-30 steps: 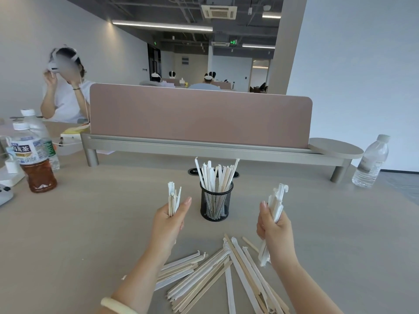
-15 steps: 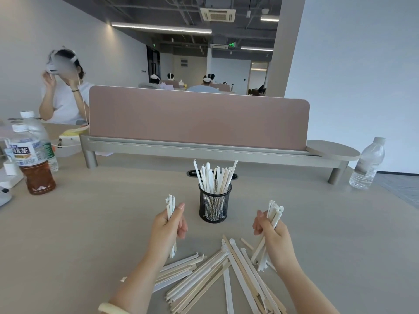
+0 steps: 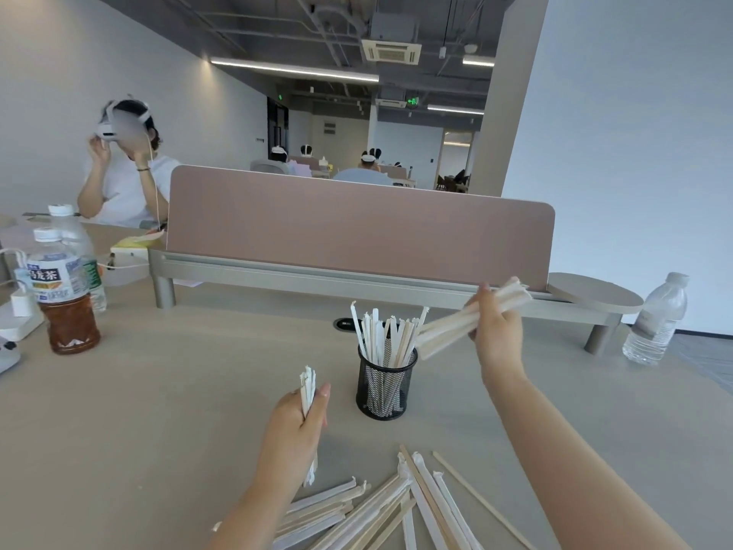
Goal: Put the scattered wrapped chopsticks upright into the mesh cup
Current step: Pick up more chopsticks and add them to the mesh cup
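A black mesh cup (image 3: 385,387) stands mid-table with several wrapped chopsticks upright in it. My right hand (image 3: 494,328) is raised to the right of the cup, gripping a bundle of wrapped chopsticks (image 3: 452,326) tilted down-left, its lower end at the cup's rim. My left hand (image 3: 296,426) hovers left of the cup, closed around a small upright bundle of chopsticks (image 3: 307,393). More wrapped chopsticks (image 3: 380,510) lie scattered on the table near the front edge, between my forearms.
A tea bottle (image 3: 63,295) and a water bottle (image 3: 81,248) stand at the far left beside white devices. Another water bottle (image 3: 656,319) is at the far right. A pink divider (image 3: 357,228) on a shelf runs behind the cup. A person sits beyond it, left.
My right hand lifted from low beside the pile up and toward the cup, tipping its bundle down to the rim. My left hand stayed about where it was with its bundle.
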A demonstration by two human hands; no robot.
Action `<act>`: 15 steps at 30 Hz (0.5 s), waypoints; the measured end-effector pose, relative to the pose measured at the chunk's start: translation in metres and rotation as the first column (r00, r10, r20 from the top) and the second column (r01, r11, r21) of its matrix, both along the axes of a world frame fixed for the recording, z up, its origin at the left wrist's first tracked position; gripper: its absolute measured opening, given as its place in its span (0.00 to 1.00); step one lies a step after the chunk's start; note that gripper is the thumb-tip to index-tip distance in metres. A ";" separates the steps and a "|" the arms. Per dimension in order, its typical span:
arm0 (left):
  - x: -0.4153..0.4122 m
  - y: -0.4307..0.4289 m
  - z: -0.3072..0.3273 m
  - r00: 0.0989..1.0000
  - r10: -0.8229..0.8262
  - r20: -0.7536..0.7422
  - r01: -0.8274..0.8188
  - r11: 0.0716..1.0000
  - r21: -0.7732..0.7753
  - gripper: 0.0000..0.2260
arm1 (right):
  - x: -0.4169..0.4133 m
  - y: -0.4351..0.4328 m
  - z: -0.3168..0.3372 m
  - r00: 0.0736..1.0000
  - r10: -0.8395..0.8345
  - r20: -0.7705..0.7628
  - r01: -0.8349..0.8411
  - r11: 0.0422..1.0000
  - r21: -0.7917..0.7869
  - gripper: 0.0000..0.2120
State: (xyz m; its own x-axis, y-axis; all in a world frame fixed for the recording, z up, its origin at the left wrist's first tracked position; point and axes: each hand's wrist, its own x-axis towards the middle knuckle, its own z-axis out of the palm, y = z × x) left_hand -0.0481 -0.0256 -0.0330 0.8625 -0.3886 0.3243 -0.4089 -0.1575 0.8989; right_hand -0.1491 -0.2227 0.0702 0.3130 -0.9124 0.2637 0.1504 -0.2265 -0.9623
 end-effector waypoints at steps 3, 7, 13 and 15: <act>0.001 -0.002 -0.002 1.000 -0.002 -0.010 0.002 1.000 0.001 0.20 | 0.038 -0.011 -0.008 0.998 0.034 -0.061 -0.032 0.999 0.043 0.18; 0.004 -0.003 -0.004 1.000 -0.008 -0.028 0.008 1.000 -0.004 0.20 | 0.060 -0.015 -0.040 0.977 0.040 -0.210 -0.038 0.999 0.017 0.19; 0.004 -0.003 -0.003 0.999 -0.019 -0.027 0.018 1.000 -0.012 0.20 | 0.061 -0.014 -0.067 0.908 0.048 -0.416 -0.096 0.991 -0.096 0.23; 0.004 -0.003 -0.003 0.999 -0.019 -0.029 0.018 1.000 -0.013 0.20 | 0.061 -0.014 -0.072 0.878 0.044 -0.477 -0.126 0.982 -0.141 0.20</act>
State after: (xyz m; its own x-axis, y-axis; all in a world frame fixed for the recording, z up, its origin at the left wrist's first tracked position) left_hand -0.0441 -0.0287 -0.0361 0.8645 -0.4004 0.3038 -0.3848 -0.1385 0.9125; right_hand -0.0881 -0.2370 -0.0018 0.5119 -0.8334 0.2084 -0.2839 -0.3931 -0.8746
